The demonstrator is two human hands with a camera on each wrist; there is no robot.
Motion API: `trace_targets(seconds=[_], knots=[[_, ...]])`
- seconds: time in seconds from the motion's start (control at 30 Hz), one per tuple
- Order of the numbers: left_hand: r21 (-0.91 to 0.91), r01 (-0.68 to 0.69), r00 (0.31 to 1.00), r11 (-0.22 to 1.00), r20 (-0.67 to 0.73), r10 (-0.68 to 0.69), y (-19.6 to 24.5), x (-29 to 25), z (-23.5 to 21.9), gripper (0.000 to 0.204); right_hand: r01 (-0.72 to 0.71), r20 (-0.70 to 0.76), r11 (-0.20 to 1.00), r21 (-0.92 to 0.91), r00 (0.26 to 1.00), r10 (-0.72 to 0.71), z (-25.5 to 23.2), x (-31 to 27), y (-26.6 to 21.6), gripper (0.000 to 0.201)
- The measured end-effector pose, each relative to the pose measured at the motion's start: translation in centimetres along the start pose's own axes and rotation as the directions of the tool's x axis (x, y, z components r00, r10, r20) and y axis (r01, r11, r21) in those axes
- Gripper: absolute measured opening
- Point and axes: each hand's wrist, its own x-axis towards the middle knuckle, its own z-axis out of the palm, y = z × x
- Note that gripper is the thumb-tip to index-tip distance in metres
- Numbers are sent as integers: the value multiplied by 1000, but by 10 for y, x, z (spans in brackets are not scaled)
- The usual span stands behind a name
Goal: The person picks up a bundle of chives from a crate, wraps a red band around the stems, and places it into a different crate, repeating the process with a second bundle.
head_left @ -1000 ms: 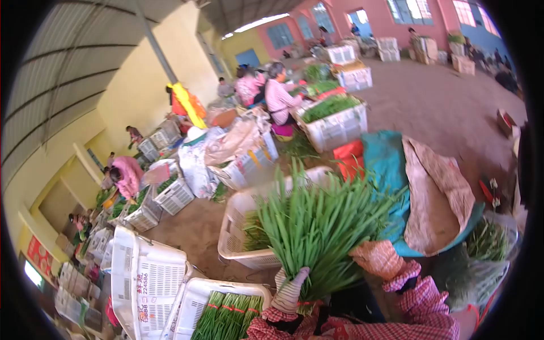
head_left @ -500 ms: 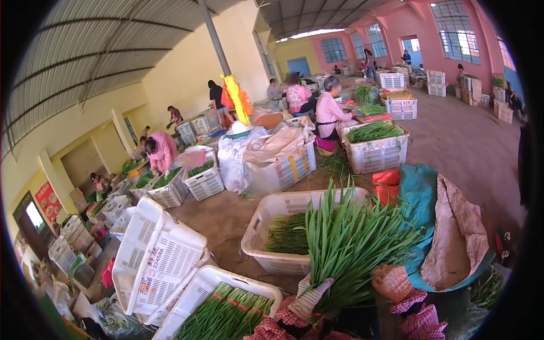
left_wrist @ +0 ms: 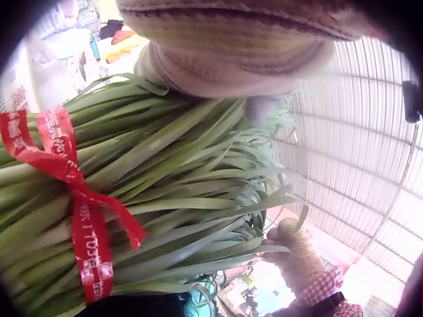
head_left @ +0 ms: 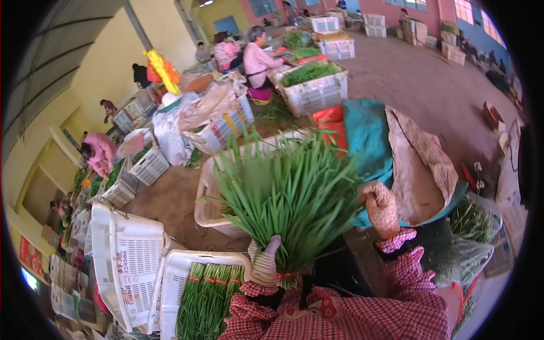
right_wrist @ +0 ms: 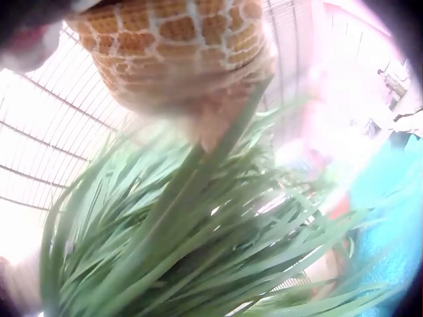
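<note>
A thick bunch of long green leaves point(head_left: 289, 198) stands fanned out in front of the body. My left hand point(head_left: 264, 263), in a striped glove, grips its lower left side. Red printed tape point(left_wrist: 82, 198) is tied round the stalks in the left wrist view. At the bunch's right edge is my right hand point(head_left: 381, 211), in an orange and white patterned glove, its fingers curled. The right wrist view shows that glove point(right_wrist: 178, 59) above the leaves, its fingertips pinching a long leaf blade point(right_wrist: 168, 201).
A white crate point(head_left: 212, 190) stands behind the bunch. Another crate point(head_left: 170, 294) at lower left holds red-tied bundles point(head_left: 207, 300); a tilted crate point(head_left: 133, 272) is beside it. Teal and brown sacking point(head_left: 419, 164) lies at right, above a plastic bag of greens point(head_left: 470, 249). Several people sit farther back.
The bunch has come closer to the body and left in the head view. My right hand has risen beside the leaves, its fingers now curled in view. The head view has shifted.
</note>
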Motion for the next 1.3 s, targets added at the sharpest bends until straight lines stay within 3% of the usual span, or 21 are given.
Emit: trace_targets(seconds=[0.07, 0.1, 0.2, 0.23, 0.3, 0.37, 0.43, 0.5, 0.57, 0.67, 0.7, 0.77, 0.8, 0.87, 1.3], knots=[[-34, -35, 999, 999, -37, 33, 13, -6, 13, 32, 66, -65, 993, 100, 996, -60, -3, 2, -16, 27], [-28, -21, 999, 999, -29, 21, 11, -6, 13, 32, 53, -72, 994, 96, 996, -46, -6, 3, -25, 27], [-156, -6, 999, 988, -35, 1, 5, -2, 6, 39, 270, 12, 947, 172, 961, -276, -8, 7, -33, 22], [-145, 6, 1000, 989, -22, -9, 15, -5, 20, 39, 260, -2, 951, 167, 965, -263, -5, 9, -35, 22], [-49, -4, 988, 999, -155, -3, 33, -15, 48, 14, 430, 107, 879, 207, 883, -457, 3, 12, -43, 20], [-110, -12, 995, 994, -103, 0, 19, -8, 27, 18, 432, 187, 891, 137, 873, -451, 16, 11, -37, 19], [-225, 60, 996, 972, 83, -42, 25, -5, 20, 48, 425, 201, 904, 49, 882, -426, 23, 6, -30, 19], [-229, 17, 993, 973, 120, 11, 28, -11, 25, 51, 360, 239, 926, -112, 915, -326, 27, 0, -23, 18], [-238, 41, 992, 970, 127, -11, 29, -13, 27, 51, 394, 196, 913, -107, 909, -369, 30, -2, -19, 19], [-252, 53, 995, 966, 94, -30, -24, 31, -57, 48, 348, 185, 930, -118, 928, -323, 26, -6, -22, 18], [-250, 57, 995, 967, 97, -34, -20, 27, -49, 48, 325, 173, 940, -106, 937, -305, 24, -8, -23, 18], [-129, -157, 969, 979, 170, 177, 0, 10, -16, 39, 300, 161, 949, -95, 946, -283, 23, -9, -21, 18], [-126, -153, 970, 980, 172, 174, 11, 3, -2, 39, 299, 183, 947, -115, 944, -276, 24, -10, -20, 19], [-149, 9, 975, 989, 220, 24, 27, -5, 17, 30, 294, 201, 946, -135, 943, -264, 24, -12, -18, 19], [-206, 17, 988, 978, 152, 15, 16, 5, -4, 47, 271, 261, 948, -169, 939, -222, 14, -15, -34, 31]])
